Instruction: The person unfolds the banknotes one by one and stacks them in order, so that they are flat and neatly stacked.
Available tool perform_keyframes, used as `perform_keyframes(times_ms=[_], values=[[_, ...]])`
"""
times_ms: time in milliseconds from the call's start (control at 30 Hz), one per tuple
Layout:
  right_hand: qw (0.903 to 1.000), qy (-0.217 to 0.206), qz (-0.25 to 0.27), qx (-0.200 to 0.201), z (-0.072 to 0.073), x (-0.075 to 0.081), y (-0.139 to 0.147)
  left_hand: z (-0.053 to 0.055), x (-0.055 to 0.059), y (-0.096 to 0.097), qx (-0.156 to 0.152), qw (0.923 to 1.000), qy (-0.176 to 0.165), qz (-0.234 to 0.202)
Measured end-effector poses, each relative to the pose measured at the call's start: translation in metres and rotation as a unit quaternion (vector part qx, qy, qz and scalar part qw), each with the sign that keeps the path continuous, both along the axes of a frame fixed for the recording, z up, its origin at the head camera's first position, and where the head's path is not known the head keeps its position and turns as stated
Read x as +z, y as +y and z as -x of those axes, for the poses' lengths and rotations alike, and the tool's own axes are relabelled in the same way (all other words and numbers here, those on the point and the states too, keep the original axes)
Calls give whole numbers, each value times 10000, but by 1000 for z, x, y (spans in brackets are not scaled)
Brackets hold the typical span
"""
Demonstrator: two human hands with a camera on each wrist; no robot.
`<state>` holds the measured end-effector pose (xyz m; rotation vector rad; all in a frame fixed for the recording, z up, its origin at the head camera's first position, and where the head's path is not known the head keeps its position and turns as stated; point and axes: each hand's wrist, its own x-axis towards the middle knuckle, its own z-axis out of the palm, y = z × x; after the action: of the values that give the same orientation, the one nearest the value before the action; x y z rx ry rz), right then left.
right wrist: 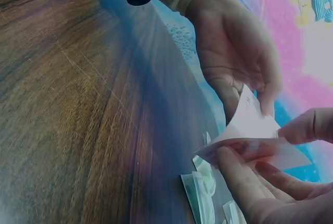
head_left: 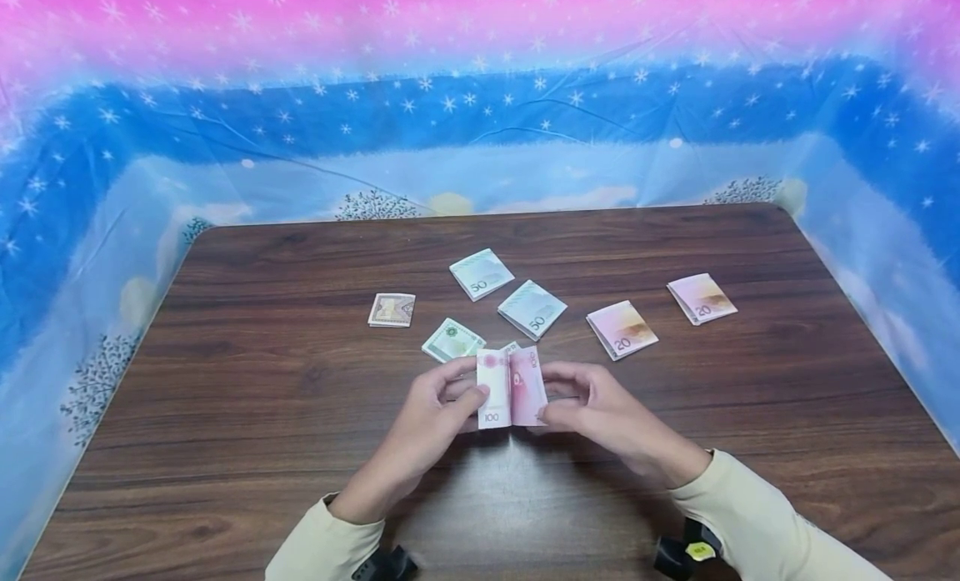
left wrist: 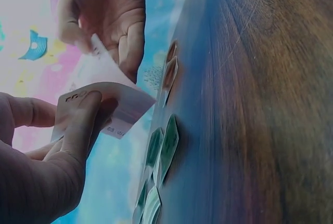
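A pinkish-red 100 banknote [head_left: 493,393] is held upright above the table, creased down its middle with its two halves angled apart. My left hand [head_left: 431,410] pinches its left side, the thumb lying on the printed face. On the right edge, my right hand [head_left: 603,410] grips the note between thumb and fingers. The left wrist view shows the banknote [left wrist: 130,104] bent into a V between both hands. Just beyond the hands lies a folded green banknote [head_left: 452,339]. Part of another note [head_left: 512,348] peeks out behind the held one.
Folded notes lie across the dark wooden table [head_left: 225,431]: a small brownish note [head_left: 391,310] at left, two green 50 notes [head_left: 482,274] in the middle and two orange-pink 20 notes [head_left: 622,329] at right. A snowflake-patterned cloth [head_left: 480,122] hangs around the table.
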<state>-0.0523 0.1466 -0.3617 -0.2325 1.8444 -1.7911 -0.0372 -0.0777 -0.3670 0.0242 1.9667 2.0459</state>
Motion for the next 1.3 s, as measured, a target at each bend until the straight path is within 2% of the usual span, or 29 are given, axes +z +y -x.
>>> perform_keyframes(times_ms=[167,300,567,867,1300], values=[[9998,-27,-17,-191,1,0,4,-1,1,-3,282,9992,32,274],[9990,-38,-150,-413,3,1,7,-1,0,-6,391,9987,53,337],[9933,338,-855,-703,7,-1,12,0,-3,-12,630,9957,103,668],[9943,187,-626,-844,14,-7,17,2,-4,-16,618,9952,98,758],[9946,-30,-577,-860,17,-12,28,4,-8,-22,502,9969,-275,543]])
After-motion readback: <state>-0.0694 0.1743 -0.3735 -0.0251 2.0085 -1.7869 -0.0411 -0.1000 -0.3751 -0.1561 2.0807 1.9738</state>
